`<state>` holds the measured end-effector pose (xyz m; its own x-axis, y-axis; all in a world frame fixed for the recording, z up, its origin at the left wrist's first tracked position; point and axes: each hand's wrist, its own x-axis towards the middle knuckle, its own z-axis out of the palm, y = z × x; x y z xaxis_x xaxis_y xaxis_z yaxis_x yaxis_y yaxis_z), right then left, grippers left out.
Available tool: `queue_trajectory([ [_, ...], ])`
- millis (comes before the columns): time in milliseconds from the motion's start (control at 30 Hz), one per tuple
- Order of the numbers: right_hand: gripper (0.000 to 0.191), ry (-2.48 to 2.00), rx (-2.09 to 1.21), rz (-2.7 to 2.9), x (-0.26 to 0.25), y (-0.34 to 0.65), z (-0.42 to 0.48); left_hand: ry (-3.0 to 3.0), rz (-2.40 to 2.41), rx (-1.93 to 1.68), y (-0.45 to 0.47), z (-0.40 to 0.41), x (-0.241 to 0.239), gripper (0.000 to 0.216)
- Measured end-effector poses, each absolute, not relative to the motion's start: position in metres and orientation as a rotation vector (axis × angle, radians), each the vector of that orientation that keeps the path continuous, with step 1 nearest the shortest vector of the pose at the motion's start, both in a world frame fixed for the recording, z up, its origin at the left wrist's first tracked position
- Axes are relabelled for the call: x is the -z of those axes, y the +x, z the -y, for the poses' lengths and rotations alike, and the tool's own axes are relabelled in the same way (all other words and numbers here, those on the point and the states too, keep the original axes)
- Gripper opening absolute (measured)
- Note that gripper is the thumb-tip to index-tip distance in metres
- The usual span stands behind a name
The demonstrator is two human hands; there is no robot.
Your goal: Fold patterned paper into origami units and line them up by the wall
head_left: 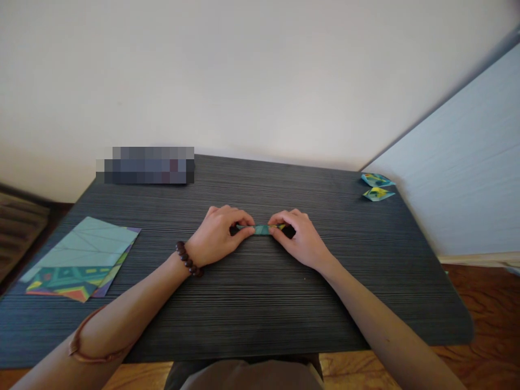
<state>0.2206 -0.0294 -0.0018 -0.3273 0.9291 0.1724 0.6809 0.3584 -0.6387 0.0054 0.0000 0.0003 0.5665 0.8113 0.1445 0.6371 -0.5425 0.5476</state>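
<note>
A narrow folded strip of teal patterned paper point(262, 229) lies on the dark striped table point(260, 303) at its middle. My left hand point(219, 235) pinches the strip's left end with curled fingers; a dark bead bracelet sits on that wrist. My right hand point(298, 238) pinches the right end in the same way. Both hands rest on the tabletop, and only the short middle of the strip shows between them.
A stack of patterned paper sheets point(83, 260) lies at the table's left. Two small folded paper pieces point(377, 187) sit at the far right corner. A blurred dark object point(146, 165) lies at the back left. A white wall stands behind, a pale panel at right.
</note>
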Motion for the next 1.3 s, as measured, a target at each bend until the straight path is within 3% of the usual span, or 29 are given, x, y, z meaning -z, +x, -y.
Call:
queue_trajectory([
  [467,0.008,-1.599,-0.713,2.065,-0.003,0.217,0.025,2.321,-1.403,-0.46,0.009,0.002,0.002,0.028],
  [700,0.005,-1.6,-0.761,2.065,-0.005,0.219,0.024,2.329,-1.371,-0.429,0.007,0.002,0.0,0.021],
  [1000,0.005,-1.524,-0.552,2.183,0.001,0.212,0.03,2.406,-1.286,-0.442,0.005,0.001,0.006,0.013],
  [1300,0.02,-1.646,-0.451,2.181,0.008,0.206,0.03,2.354,-1.308,-0.371,0.008,-0.001,0.001,0.015],
])
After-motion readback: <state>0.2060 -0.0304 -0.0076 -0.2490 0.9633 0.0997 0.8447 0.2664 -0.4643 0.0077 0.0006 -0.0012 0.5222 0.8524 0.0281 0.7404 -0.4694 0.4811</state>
